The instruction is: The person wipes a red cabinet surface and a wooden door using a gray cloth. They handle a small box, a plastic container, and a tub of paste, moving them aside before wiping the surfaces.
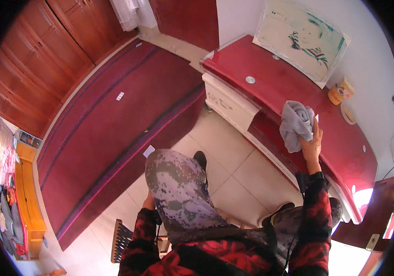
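My right hand (311,146) is shut on a bunched grey cloth (295,126) above the red glass top of a low cabinet (233,63). Below the cloth is the cabinet's front, with a pale drawer (229,100) to its left. Against the wall, beyond the cloth, stand a yellow and white container (340,91) and a small round dish (349,113). My left hand (149,201) is low beside my left knee, mostly hidden by the leg, so its fingers cannot be made out.
A framed picture (302,41) leans on the wall at the back of the cabinet top. A dark red mat (114,114) covers much of the tiled floor (231,172); small white items lie on it. Wooden wardrobes (34,65) stand beyond. A slatted wooden piece (116,241) is beside my left arm.
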Available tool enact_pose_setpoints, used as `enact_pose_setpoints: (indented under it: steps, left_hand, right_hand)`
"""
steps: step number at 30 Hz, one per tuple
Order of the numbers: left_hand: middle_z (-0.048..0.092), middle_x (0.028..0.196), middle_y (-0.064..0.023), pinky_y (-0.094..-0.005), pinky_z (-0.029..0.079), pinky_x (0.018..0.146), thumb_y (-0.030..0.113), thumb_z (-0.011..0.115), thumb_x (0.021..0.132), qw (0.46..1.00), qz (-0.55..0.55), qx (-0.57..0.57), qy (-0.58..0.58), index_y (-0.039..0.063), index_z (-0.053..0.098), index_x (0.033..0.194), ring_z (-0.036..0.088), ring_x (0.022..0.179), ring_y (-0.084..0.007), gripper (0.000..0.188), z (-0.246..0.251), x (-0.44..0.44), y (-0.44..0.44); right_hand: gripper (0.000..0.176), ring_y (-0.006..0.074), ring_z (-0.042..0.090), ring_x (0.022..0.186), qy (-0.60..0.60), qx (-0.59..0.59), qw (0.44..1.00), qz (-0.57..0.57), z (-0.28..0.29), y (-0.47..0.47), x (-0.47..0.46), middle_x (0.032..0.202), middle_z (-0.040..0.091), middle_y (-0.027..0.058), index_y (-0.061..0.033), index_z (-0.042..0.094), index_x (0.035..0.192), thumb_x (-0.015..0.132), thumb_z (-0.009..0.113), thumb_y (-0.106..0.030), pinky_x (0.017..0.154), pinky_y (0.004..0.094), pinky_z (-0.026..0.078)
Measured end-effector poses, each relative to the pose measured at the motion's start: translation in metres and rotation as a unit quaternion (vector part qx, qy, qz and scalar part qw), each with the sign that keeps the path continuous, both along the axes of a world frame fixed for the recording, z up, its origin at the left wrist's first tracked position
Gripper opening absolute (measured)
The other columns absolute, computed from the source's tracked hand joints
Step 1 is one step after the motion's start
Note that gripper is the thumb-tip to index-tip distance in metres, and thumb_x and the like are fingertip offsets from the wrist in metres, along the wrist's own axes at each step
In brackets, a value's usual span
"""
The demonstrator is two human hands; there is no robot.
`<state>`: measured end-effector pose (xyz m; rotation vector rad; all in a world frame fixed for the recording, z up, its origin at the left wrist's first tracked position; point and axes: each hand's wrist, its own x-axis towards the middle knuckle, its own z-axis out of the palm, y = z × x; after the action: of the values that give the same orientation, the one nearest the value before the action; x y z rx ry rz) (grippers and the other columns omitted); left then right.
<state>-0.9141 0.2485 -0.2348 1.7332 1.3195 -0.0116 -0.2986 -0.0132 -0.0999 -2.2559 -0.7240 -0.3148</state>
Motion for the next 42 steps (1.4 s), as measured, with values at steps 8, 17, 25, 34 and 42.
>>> enact_pose_setpoints:
  steps: [8,17,25,34,42]
  left_hand:
    - [0.061,0.137,-0.0151,-0.0383,0.05,0.098,0.03,0.063,0.097,0.988,-0.038,-0.016,-0.148,0.006,0.031,0.153,0.061,0.118,-0.0271,0.068,-0.02,0.001,-0.008]
    - [0.069,0.119,-0.0102,-0.0349,0.051,0.094,0.018,0.059,0.102,0.975,0.035,0.09,-0.198,0.0,0.059,0.13,0.065,0.108,-0.0198,0.034,0.028,0.051,0.068]
    - [0.072,0.12,-0.0118,-0.0331,0.054,0.089,0.008,0.06,0.1,0.894,-0.137,0.348,-0.245,0.003,0.068,0.126,0.07,0.106,-0.0197,0.028,0.213,0.193,0.096]
    - [0.07,0.112,-0.0157,-0.0429,0.052,0.09,0.012,0.066,0.093,0.807,-0.4,0.369,-0.231,0.004,0.068,0.12,0.066,0.103,-0.0355,0.028,0.225,0.325,0.053]
    - [0.07,0.106,-0.0171,-0.0481,0.053,0.085,0.019,0.067,0.091,0.812,-0.499,0.291,-0.083,0.004,0.069,0.112,0.065,0.1,-0.0391,0.025,0.176,0.336,0.059]
  right_hand:
    - [0.094,0.0359,0.058,0.122,0.008,-0.003,1.0,0.008,0.005,-0.001,-0.004,0.131,0.054,0.013,-0.0255,0.039,0.157,0.073,0.082,-0.02,0.096,0.047,0.052]
    - [0.09,0.0366,0.058,0.12,0.011,-0.016,1.0,-0.009,0.008,0.002,-0.004,0.129,0.055,0.0137,-0.0222,0.043,0.154,0.072,0.081,-0.017,0.097,0.0461,0.052]
    - [0.089,0.038,0.06,0.114,0.038,-0.042,0.998,0.032,0.025,-0.026,-0.011,0.121,0.056,0.015,-0.0217,0.047,0.152,0.07,0.081,-0.02,0.096,0.0453,0.052]
    - [0.072,0.0319,0.07,0.106,0.085,0.046,0.995,-0.032,0.027,-0.23,0.046,0.116,0.071,0.0207,-0.0084,0.055,0.144,0.076,0.075,-0.021,0.092,0.0436,0.055]
    - [0.089,0.0387,0.06,0.119,0.047,-0.081,0.99,-0.101,0.029,-0.146,0.013,0.127,0.057,0.0198,-0.0201,0.046,0.154,0.072,0.08,-0.018,0.101,0.0458,0.049]
